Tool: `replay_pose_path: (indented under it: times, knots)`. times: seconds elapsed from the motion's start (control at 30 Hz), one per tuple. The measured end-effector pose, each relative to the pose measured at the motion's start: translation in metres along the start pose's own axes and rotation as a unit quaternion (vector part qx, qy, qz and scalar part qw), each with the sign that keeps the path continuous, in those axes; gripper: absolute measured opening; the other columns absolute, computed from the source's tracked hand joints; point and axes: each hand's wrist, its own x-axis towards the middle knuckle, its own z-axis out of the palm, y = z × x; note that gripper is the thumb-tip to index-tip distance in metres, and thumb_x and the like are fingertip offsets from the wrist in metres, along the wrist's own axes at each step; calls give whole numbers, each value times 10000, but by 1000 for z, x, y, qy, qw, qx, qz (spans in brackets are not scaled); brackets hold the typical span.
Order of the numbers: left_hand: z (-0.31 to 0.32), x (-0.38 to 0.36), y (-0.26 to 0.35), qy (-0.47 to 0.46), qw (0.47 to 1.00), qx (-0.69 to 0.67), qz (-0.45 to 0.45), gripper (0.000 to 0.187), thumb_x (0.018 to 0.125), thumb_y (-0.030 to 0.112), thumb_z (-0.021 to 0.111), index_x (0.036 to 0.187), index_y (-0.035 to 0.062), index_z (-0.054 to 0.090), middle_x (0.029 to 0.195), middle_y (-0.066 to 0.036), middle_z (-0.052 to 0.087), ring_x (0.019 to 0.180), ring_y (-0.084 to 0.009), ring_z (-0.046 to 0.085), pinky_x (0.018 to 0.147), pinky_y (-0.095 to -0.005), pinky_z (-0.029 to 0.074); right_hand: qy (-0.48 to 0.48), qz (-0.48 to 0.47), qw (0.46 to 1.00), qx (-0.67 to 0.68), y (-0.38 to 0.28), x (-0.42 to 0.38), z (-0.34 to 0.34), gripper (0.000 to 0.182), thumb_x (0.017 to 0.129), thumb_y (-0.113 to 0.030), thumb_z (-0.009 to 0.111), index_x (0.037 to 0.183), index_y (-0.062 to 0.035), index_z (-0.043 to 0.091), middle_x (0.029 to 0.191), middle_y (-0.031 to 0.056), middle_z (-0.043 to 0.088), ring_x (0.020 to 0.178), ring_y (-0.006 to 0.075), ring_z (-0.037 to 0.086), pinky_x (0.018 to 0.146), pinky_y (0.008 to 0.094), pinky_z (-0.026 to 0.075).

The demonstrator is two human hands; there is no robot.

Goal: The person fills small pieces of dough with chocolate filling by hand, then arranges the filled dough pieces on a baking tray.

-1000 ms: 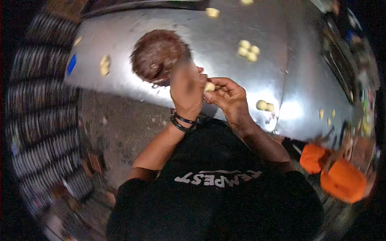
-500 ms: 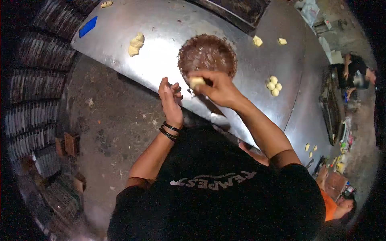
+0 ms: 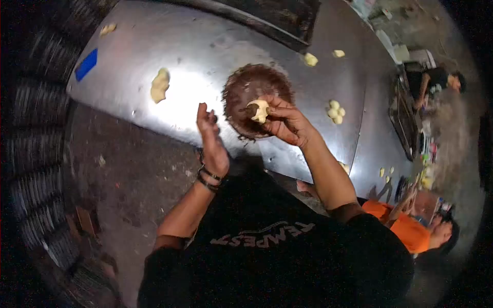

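Note:
Between the fingers of my right hand (image 3: 288, 124) is a piece of pale dough (image 3: 261, 116) with dark brown paste on it. That hand is over the near part of a round bowl (image 3: 226, 109) of glossy brown paste (image 3: 254, 84). My left hand (image 3: 211, 146) is held up to the left of the bowl, fingers stretched out and holding nothing. Brown smears show on its fingertips. A lump of pale dough (image 3: 160, 86) lies on the metal table to the left of the bowl, and a cluster of several dough balls (image 3: 335, 112) lies to the right.
The metal table (image 3: 138, 46) carries a blue rectangular object (image 3: 86, 65) near its left corner and a dark tray (image 3: 267, 18) at the back. Another tray (image 3: 403, 118) is at the right. Two people are at the right, one in an orange shirt (image 3: 405, 231). Stacked trays (image 3: 38, 169) line the left.
My right hand has turned, and the dough in it now shows brown paste. The left hand has straightened its fingers. The whole view has shifted, and the person in orange shows more.

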Motion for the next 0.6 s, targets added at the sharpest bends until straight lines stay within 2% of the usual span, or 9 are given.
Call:
replay_pose_path:
  times: [0.03, 0.1, 0.2, 0.23, 0.3, 0.37, 0.47, 0.53, 0.6]
  knots:
    - [9, -3, 7, 1, 999, 3, 36, 659, 956, 527, 251, 1424, 65, 217, 1469, -117, 215, 1332, -277, 251, 1083, -429, 190, -19, -13, 999, 45, 0, -11, -5, 384, 824, -41, 568, 1204, -42, 512, 1180, 146, 559, 1013, 237, 595, 858, 354, 497]
    - [33, -6, 22, -79, 996, -39, 34, 614, 969, 499, 229, 1403, 67, 277, 1406, -126, 347, 1299, -248, 317, 1066, -404, 230, -76, 11, 990, 119, -10, -40, -6, 464, 795, -59, 595, 1245, -61, 483, 1196, 162, 544, 1032, 242, 589, 832, 349, 493]
    - [72, -23, 27, -251, 960, -94, -82, 603, 982, 466, 206, 1285, 6, 451, 1218, -130, 540, 1160, -241, 464, 1005, -375, 317, -161, -29, 980, 114, -2, -72, -38, 486, 804, -37, 580, 1268, -86, 446, 1172, 171, 543, 970, 231, 612, 752, 316, 503]
    - [93, -40, 25, -211, 972, -80, -65, 599, 985, 453, 217, 1209, -15, 517, 1204, -130, 544, 1113, -234, 495, 966, -385, 361, -175, -49, 979, 97, 0, -80, -55, 485, 810, -22, 572, 1270, -95, 438, 1162, 173, 544, 924, 225, 625, 716, 300, 510]
    - [107, -53, 12, -293, 948, -76, -100, 450, 991, 350, 338, 1207, -1, 518, 1185, -133, 555, 1050, -212, 543, 887, -362, 430, -160, -48, 978, 122, -6, -106, -76, 493, 815, 16, 564, 1271, -110, 426, 1129, 155, 557, 850, 204, 630, 650, 257, 511]
    - [131, -71, -1, -261, 959, -18, -107, 330, 964, 240, 435, 1170, 2, 533, 1140, -129, 575, 997, -193, 566, 835, -328, 457, -192, -27, 970, 147, 0, -120, -116, 485, 815, 41, 567, 1255, -118, 441, 1060, 107, 584, 814, 141, 607, 640, 229, 505]
    - [155, -102, -22, -204, 971, 22, -127, 214, 914, 112, 536, 1095, 0, 553, 1063, -116, 600, 937, -172, 582, 793, -289, 473, -105, -18, 987, 118, 0, -161, -138, 419, 814, 23, 577, 1208, -89, 488, 1025, 91, 585, 770, 113, 583, 626, 230, 477]
    - [172, -116, -23, -146, 977, 4, -153, 149, 881, 60, 574, 1017, 0, 562, 989, -97, 612, 907, -172, 584, 784, -284, 473, -101, -3, 988, 119, 1, -181, -158, 397, 820, 2, 568, 1205, -49, 484, 1005, 94, 581, 781, 134, 587, 653, 258, 483]
    - [177, -117, -29, -153, 957, -92, -227, 150, 855, 20, 585, 1005, 21, 584, 982, -90, 623, 869, -169, 597, 751, -268, 478, -60, -4, 985, 159, 6, -194, -179, 324, 824, 11, 538, 1148, 6, 532, 1000, 145, 599, 840, 191, 613, 704, 289, 497]
